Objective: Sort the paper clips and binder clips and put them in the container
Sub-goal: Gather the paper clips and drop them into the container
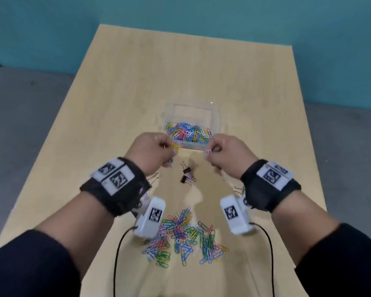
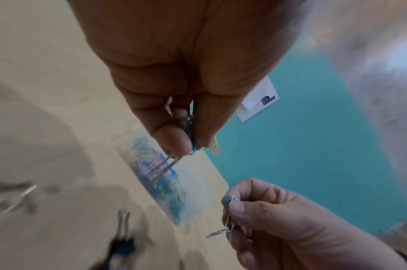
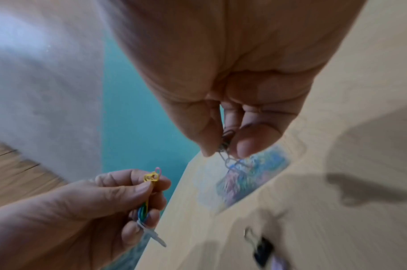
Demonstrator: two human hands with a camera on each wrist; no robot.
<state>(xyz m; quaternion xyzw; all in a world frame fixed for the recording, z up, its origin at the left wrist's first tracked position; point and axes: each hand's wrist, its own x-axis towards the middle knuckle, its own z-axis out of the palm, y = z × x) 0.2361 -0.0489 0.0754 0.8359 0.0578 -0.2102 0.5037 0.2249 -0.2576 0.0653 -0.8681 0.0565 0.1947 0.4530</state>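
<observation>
A clear plastic container [image 1: 217, 116] sits mid-table, its near part filled with coloured paper clips [image 1: 187, 132]. My left hand [image 1: 152, 152] hovers at its near left corner, pinching a small bunch of paper clips [image 2: 191, 141], with a yellow one [image 1: 174, 147] sticking out. At the near right corner my right hand [image 1: 227, 153] pinches several paper clips [image 3: 228, 146], a white one [image 1: 208, 151] showing. A loose pile of coloured paper clips [image 1: 180, 234] lies near me. Black binder clips [image 1: 186, 174] lie between pile and container.
Two more binder clips lie partly hidden under my wrists, a binder clip on the left [image 1: 154, 179] and another binder clip on the right [image 1: 238, 189]. The wooden table [image 1: 137, 82] is bounded by a teal wall behind and grey floor at both sides.
</observation>
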